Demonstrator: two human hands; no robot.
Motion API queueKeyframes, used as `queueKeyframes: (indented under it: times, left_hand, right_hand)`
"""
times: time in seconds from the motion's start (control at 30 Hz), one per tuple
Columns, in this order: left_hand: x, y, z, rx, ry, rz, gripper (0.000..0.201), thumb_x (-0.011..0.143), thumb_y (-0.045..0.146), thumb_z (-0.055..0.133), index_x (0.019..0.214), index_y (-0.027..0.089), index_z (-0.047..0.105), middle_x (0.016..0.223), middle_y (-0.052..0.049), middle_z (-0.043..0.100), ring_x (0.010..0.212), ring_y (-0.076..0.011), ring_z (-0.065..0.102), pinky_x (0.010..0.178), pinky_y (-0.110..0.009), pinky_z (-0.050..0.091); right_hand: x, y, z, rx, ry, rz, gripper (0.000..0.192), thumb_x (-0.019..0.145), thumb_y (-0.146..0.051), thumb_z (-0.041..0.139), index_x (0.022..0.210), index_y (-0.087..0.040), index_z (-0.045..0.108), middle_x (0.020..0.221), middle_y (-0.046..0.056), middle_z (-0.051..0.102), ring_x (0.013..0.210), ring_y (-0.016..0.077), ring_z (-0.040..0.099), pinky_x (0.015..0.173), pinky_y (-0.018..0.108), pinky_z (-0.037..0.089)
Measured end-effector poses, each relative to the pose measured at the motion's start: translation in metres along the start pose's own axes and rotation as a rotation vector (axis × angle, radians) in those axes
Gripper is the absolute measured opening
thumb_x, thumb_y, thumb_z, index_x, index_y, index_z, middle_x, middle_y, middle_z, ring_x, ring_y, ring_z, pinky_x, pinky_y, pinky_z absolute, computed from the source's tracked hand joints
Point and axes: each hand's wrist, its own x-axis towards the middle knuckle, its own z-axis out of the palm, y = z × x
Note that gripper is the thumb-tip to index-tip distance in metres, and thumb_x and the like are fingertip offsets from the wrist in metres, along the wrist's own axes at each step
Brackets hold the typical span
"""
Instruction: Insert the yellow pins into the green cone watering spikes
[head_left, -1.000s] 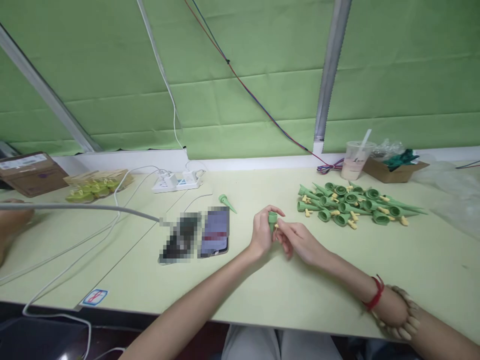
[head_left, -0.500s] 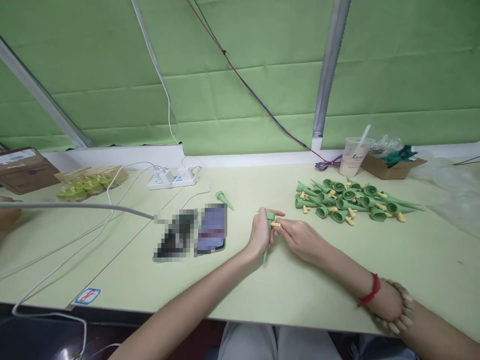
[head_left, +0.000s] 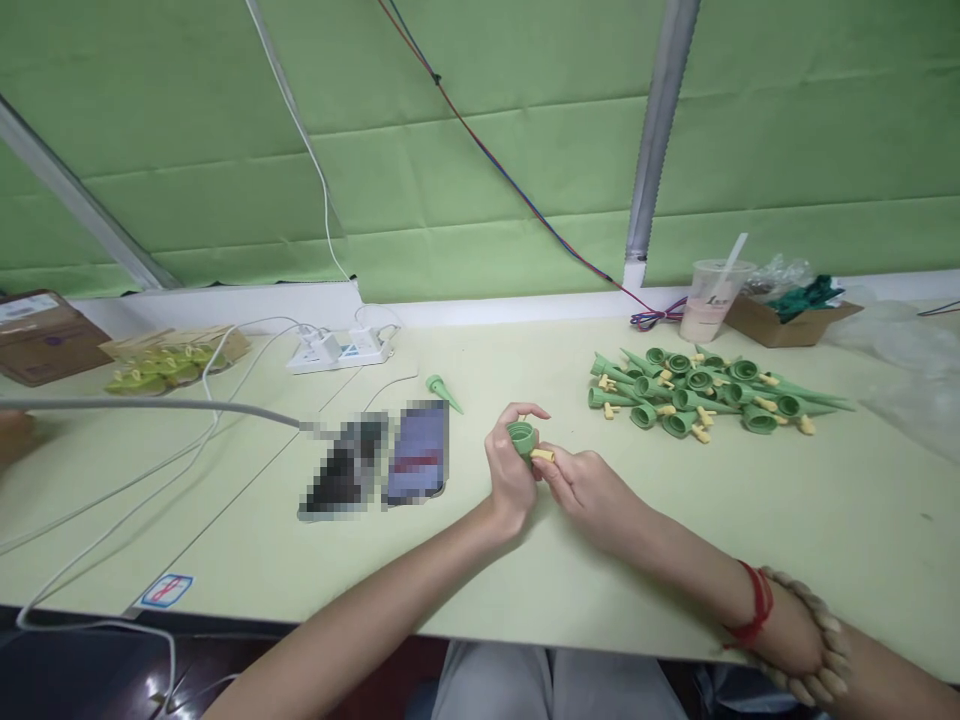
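My left hand [head_left: 510,470] is wrapped round a green plastic spike [head_left: 522,437], its threaded round mouth turned up toward me. A small yellow valve [head_left: 543,455] sticks out from the spike's side. My right hand [head_left: 581,485] pinches at this yellow valve with thumb and forefinger. The spike's pointed end is hidden by my hands. To the right lies a pile of similar green spikes [head_left: 686,398], many with yellow valves on them. One single green spike [head_left: 444,392] lies apart, behind the phone.
Two phones, a blurred dark one [head_left: 346,468] and a purple-screened one [head_left: 417,455], lie left of my hands. Behind them are a power strip [head_left: 341,352] and white cables. A drink cup [head_left: 712,300] and an open cardboard box [head_left: 795,322] stand at the back right. Another person's hand [head_left: 15,436] shows at far left.
The green spike has been tilted so that its open mouth now faces up toward me. My left hand has shifted slightly left, and my right hand stays at the yellow valve.
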Motion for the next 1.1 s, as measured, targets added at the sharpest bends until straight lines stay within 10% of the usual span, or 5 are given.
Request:
queueKeyframes:
  times: [0.2,0.43,0.8,0.97,1.1]
  left_hand:
    - [0.003,-0.005,-0.002,0.077,0.072,0.138,0.041,0.079,0.051,0.026,0.067,0.02,0.05,0.045,0.002,0.036,0.041,-0.0104,0.031,0.042,-0.024,0.024]
    - [0.011,-0.006,-0.009,0.201,-0.036,0.296,0.038,0.079,0.051,0.033,0.065,0.02,0.049,0.052,0.001,0.042,0.047,-0.0111,0.035,0.049,-0.025,0.03]
    - [0.031,0.007,-0.001,0.174,-0.116,-0.202,0.026,0.079,0.03,0.03,0.062,0.018,0.046,0.042,0.006,0.031,0.034,-0.0079,0.029,0.037,-0.021,0.022]
    - [0.025,0.004,0.001,0.209,-0.104,-0.172,0.027,0.079,0.029,0.03,0.06,0.018,0.044,0.045,0.005,0.034,0.04,-0.0087,0.033,0.043,-0.021,0.028]
    - [0.019,-0.003,-0.001,0.266,-0.091,0.066,0.021,0.08,0.027,0.032,0.066,0.018,0.044,0.058,0.003,0.042,0.052,-0.0091,0.041,0.052,-0.022,0.033]
  right_hand:
    - [0.001,-0.004,0.003,0.335,-0.003,0.099,0.034,0.092,-0.041,0.026,0.066,-0.022,0.036,0.049,-0.004,0.042,0.04,0.0108,0.04,0.043,0.024,0.036]
    - [0.01,-0.004,-0.007,1.075,-0.417,0.275,0.048,0.08,-0.068,0.029,0.064,-0.023,0.026,0.035,-0.014,0.022,0.026,0.0045,0.018,0.034,0.023,0.039]
    - [0.014,0.016,-0.019,-0.234,0.131,0.018,0.028,0.092,-0.041,0.034,0.084,-0.021,0.053,0.07,0.0,0.058,0.056,0.0125,0.049,0.055,0.024,0.031]
    - [0.015,0.022,-0.011,-0.161,0.162,-0.069,0.032,0.093,-0.032,0.032,0.069,-0.019,0.05,0.066,0.001,0.055,0.059,0.0132,0.049,0.056,0.024,0.031]
    - [0.015,0.021,-0.003,0.406,0.084,0.143,0.038,0.09,-0.04,0.032,0.059,-0.02,0.041,0.048,-0.004,0.042,0.045,0.0115,0.046,0.05,0.024,0.037]
